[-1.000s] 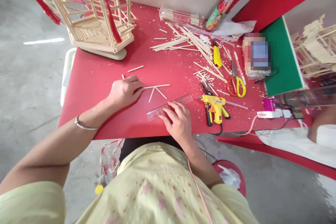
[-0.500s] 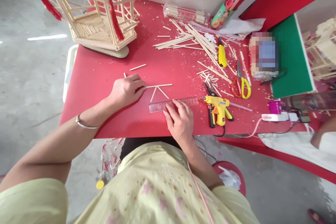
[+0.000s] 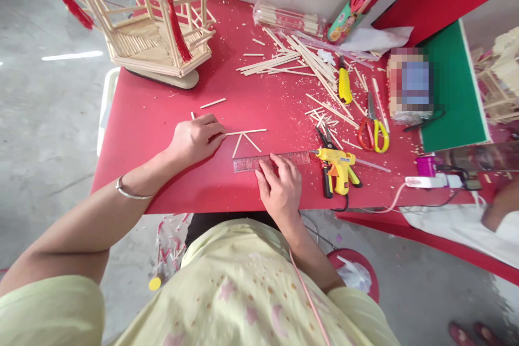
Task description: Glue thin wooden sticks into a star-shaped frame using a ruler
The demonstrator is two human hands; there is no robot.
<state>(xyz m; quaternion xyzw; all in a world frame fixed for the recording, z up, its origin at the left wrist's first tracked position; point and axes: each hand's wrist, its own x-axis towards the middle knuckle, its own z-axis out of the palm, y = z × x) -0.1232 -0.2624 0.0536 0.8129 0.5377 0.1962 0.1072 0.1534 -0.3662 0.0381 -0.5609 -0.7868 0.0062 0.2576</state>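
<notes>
My left hand [image 3: 197, 138] rests on the red table with its fingers closed at the left end of a thin wooden stick [image 3: 251, 131]. Two shorter sticks spread down from that stick in an upside-down V, and the tip of another pokes out behind my knuckles. My right hand [image 3: 281, 184] has its thumb and fingertips on a clear plastic ruler [image 3: 243, 164], which lies just below the short sticks. The ruler's right end reaches near the nozzle of a yellow glue gun [image 3: 339, 165].
A stick-built pavilion model [image 3: 162, 38] with red tassels stands back left. Loose sticks [image 3: 312, 59], a yellow cutter [image 3: 344, 85], scissors [image 3: 373, 127] and pliers [image 3: 326, 181] lie to the right. A power strip [image 3: 430, 181] sits at the right edge, near another person's arm [image 3: 503, 205].
My right hand has slid the ruler slightly to the right and a touch away from me. My left hand and the sticks stay in place.
</notes>
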